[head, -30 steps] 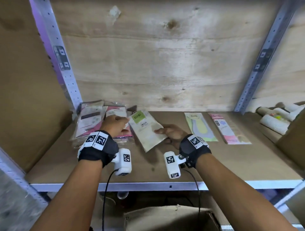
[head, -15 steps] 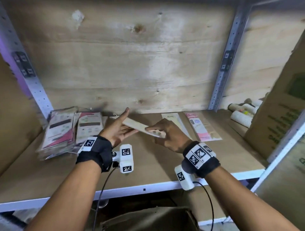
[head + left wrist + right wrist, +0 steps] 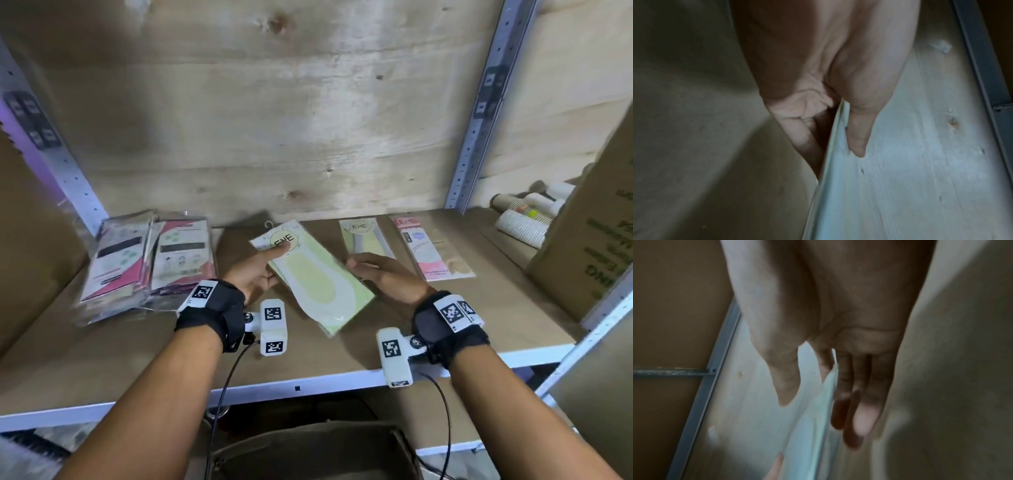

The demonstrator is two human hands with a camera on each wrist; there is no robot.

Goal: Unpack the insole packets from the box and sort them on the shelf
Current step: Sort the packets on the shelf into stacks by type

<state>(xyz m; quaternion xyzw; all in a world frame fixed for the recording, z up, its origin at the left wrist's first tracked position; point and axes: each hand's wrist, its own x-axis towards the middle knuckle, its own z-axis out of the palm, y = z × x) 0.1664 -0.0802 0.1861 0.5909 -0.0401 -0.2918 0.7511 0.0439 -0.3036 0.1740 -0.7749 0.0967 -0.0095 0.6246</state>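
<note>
A yellow-green "ENE" insole packet (image 3: 318, 284) is held face up, slanting over the middle of the wooden shelf (image 3: 479, 308). My left hand (image 3: 260, 270) pinches its upper left part, thumb on the round label and fingers underneath; the left wrist view shows the packet's edge (image 3: 830, 162) between thumb and fingers. My right hand (image 3: 376, 272) is at the packet's right edge with straight fingers. In the right wrist view the packet's edge (image 3: 830, 386) lies against those fingers and the thumb stands apart from it.
A stack of pink-and-white packets (image 3: 147, 263) lies at the shelf's left. A second yellow-green packet (image 3: 366, 240) and a pink packet (image 3: 431, 250) lie flat at the back right. Paper cup rolls (image 3: 524, 219) and a cardboard box (image 3: 596, 240) stand right. A brown box (image 3: 308, 452) sits below.
The packet has turned over from its plain back, through edge-on, to its yellow front facing up. My right hand went from pinching it to lying straight-fingered at its edge.
</note>
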